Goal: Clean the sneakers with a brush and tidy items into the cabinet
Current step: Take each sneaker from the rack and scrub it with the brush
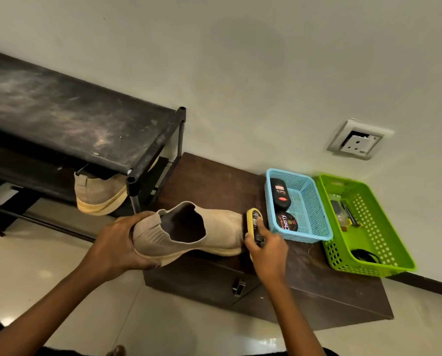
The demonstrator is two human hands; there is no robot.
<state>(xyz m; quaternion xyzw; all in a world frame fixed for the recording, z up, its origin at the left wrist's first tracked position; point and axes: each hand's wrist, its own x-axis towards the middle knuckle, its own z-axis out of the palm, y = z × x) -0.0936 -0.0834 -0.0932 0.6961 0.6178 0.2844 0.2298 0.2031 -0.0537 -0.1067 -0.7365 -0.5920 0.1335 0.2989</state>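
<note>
Fingers (259,224) of the right hand (267,253) curl round a yellow brush (252,214), and I see it pressed against the toe of a beige sneaker (214,232). The left hand (117,242) wraps round that sneaker's heel and holds it in the air, its opening turned up toward me. The shoe hangs over the front of a low brown cabinet (317,286), above its top surface. Just beside the brush, on that surface, sits a blue basket (308,201) with a black polish bottle (280,194) and a round polish tin (286,222) inside. A green basket (394,253) stands just beside it on the right, holding small dark items I cannot make out. To the left, a second sneaker (99,194) rests on a lower shelf of a dusty black shoe rack (73,116).
</note>
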